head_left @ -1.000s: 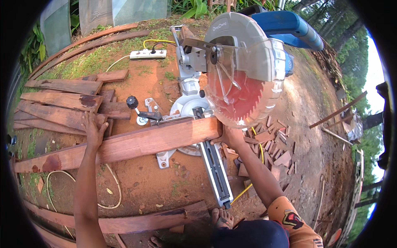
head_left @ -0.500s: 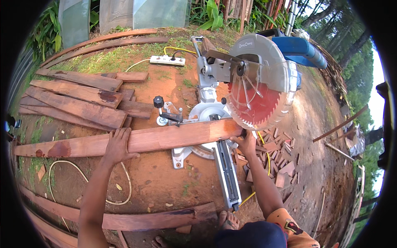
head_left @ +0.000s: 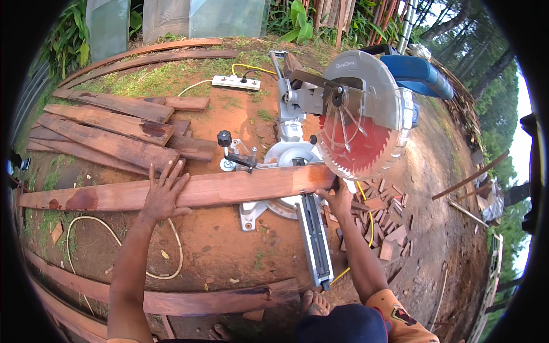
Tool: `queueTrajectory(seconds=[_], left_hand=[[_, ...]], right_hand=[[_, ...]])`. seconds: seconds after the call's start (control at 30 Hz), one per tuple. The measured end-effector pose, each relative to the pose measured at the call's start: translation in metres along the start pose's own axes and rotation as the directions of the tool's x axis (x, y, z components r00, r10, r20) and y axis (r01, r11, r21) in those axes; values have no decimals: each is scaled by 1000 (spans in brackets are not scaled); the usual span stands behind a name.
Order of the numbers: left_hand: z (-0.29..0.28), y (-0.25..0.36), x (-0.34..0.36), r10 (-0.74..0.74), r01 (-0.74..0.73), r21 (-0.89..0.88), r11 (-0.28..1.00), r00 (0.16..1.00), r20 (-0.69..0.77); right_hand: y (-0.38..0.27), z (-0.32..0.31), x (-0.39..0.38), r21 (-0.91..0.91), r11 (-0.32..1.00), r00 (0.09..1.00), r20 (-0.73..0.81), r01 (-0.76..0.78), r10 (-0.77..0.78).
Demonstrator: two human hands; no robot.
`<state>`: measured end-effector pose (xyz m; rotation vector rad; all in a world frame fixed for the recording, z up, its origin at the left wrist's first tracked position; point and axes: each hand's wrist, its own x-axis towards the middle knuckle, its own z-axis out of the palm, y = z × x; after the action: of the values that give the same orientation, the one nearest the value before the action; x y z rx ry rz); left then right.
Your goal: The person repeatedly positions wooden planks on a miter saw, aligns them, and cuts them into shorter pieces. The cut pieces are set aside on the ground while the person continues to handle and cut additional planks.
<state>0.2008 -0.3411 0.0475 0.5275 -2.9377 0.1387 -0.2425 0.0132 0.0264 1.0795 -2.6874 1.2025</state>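
A long reddish-brown wooden plank (head_left: 240, 187) lies across the bed of a miter saw (head_left: 286, 153), its left part reaching far out to the left. On top of the plank my left hand (head_left: 164, 193) lies flat, fingers spread and pointing away from me. My right hand (head_left: 339, 201) grips the plank's right end, with its fingers partly hidden by the wood and the blade guard. Above that end hangs the saw's red toothed blade (head_left: 354, 146), raised behind a clear guard. A clamp with a black knob (head_left: 224, 138) stands behind the plank.
More planks (head_left: 108, 140) are stacked at the left, and another plank (head_left: 223, 302) lies near my feet. Offcuts (head_left: 389, 220) are heaped on the right. A white power strip (head_left: 236, 83) sits behind, while a pale cable (head_left: 166, 278) loops over the ground.
My left hand's fingers have loosened from the plank's far edge and spread out. The plank's left part has swung slightly away from me; my right hand keeps its hold.
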Motion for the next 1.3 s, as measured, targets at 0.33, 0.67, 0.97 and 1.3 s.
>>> queueTrajectory(seconds=[0.33, 0.67, 0.97, 1.3], left_hand=[[0, 54, 26, -53, 55, -70, 996, 998, 24], [-2, 51, 34, -116, 129, -111, 985, 987, 114], [-7, 67, 67, -77, 121, -136, 983, 954, 290], [-4, 57, 65, -59, 86, -89, 992, 962, 265]], right_hand=[[8, 48, -38, 100, 993, 990, -131, 64, -51], [12, 52, -35, 489, 872, 993, -106, 0, 59], [13, 41, -47, 266, 963, 998, -29, -39, 49], [0, 30, -51, 10, 974, 963, 144, 227, -226]])
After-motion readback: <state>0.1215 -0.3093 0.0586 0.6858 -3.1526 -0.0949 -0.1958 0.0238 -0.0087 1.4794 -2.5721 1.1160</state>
